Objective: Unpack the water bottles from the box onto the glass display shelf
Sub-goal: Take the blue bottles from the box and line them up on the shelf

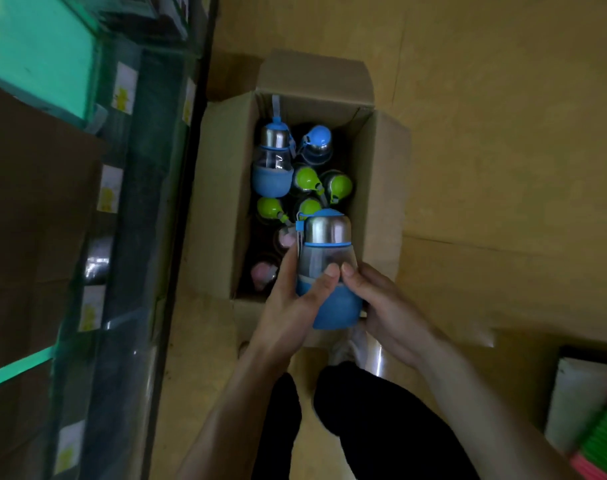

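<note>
An open cardboard box (219,188) stands on the floor with several water bottles inside. I hold a blue bottle (328,251) with a steel cap above the box's near end. My left hand (295,306) grips its left side, thumb across the clear body. My right hand (385,306) grips its right side and blue base. Inside the box another blue bottle (273,164) lies on top of the rest, a second blue lid (317,140) shows beside it, with several green lids (309,180) and pink lids (264,271) nearer me. The glass display shelf (39,60) runs along the left.
The shelf unit's glass front (129,237) carries white and yellow price labels along its edge, close to the box's left flap. Yellowish floor (503,150) lies to the right. Stacked green and pink items (603,441) sit at the lower right. My dark trouser legs (364,427) are below the box.
</note>
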### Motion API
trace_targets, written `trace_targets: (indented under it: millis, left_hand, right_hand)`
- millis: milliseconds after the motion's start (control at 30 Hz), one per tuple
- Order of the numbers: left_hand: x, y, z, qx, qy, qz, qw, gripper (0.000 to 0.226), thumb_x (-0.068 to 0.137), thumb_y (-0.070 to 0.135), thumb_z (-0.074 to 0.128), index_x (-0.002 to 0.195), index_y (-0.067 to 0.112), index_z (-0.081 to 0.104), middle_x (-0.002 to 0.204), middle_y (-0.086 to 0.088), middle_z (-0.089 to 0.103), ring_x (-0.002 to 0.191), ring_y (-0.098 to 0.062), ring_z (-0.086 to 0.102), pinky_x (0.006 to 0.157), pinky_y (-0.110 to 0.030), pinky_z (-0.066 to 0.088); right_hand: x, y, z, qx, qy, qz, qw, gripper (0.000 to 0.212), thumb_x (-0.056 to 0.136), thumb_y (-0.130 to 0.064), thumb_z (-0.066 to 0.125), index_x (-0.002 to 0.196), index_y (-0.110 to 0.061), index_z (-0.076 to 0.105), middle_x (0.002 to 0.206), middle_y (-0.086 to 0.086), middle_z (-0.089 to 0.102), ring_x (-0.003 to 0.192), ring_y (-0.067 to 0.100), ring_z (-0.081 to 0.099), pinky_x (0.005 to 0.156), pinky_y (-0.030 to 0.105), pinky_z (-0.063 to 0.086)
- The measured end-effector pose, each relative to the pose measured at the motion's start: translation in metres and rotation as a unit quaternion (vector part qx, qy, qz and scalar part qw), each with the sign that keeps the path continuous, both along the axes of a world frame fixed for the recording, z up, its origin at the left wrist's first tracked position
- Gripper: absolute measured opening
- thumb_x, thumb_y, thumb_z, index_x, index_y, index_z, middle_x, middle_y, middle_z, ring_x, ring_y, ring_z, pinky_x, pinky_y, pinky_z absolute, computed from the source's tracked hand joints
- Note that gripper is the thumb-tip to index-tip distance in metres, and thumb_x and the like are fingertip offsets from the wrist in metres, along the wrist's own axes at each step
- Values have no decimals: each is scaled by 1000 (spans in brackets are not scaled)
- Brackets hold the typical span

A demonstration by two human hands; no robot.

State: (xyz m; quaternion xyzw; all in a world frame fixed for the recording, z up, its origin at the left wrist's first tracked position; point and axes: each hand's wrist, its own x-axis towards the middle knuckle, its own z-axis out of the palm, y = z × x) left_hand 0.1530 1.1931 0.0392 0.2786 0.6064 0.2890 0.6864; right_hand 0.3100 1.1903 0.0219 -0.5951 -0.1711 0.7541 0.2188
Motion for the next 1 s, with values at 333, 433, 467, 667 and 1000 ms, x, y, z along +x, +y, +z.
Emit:
trace_targets:
  millis: [333, 433, 467, 667, 1000]
  left_hand:
    - [-13, -6, 162, -15, -33, -3, 999, 32, 99, 27, 62, 126, 42, 57, 114, 10, 72, 106, -12, 71, 93, -42, 59]
    - [-19, -11, 213, -2, -33, -15, 999, 35, 98, 29, 62, 131, 38, 56, 120, 7, 71, 109, -14, 70, 96, -45, 58]
    - [-20, -13, 229, 0, -33, -16, 999, 37, 98, 30, 62, 133, 37, 55, 121, 6, 70, 110, -15, 70, 96, -45, 58]
    - [-25, -22, 315, 22, -41, -33, 998, 38, 99, 28, 62, 136, 32, 54, 123, 1, 70, 110, -19, 70, 97, -46, 57]
    - [-23, -31, 429, 94, -17, -28, 995, 37, 94, 40, 69, 129, 41, 57, 121, 6, 70, 110, -16, 70, 98, -46, 57]
  right_hand:
    - [-11, -4, 168, 12, -6, 37, 999, 56, 85, -59, 63, 135, -32, 62, 128, -7, 72, 118, 16, 70, 100, 50, 57]
    - [-14, -10, 221, 24, -8, 41, 999, 56, 85, -59, 62, 136, -35, 61, 127, -10, 72, 118, 14, 69, 99, 50, 58]
    - [-14, -12, 238, 29, -7, 44, 999, 57, 84, -60, 63, 136, -36, 61, 127, -10, 72, 118, 13, 69, 98, 49, 58]
    - [-14, -20, 326, 54, -4, 43, 998, 61, 84, -58, 64, 141, -38, 58, 132, -12, 69, 116, 9, 70, 86, 38, 62]
    - [-16, -24, 450, 109, -22, 41, 993, 49, 83, -55, 63, 128, -36, 65, 120, -11, 75, 109, 10, 71, 94, 47, 60]
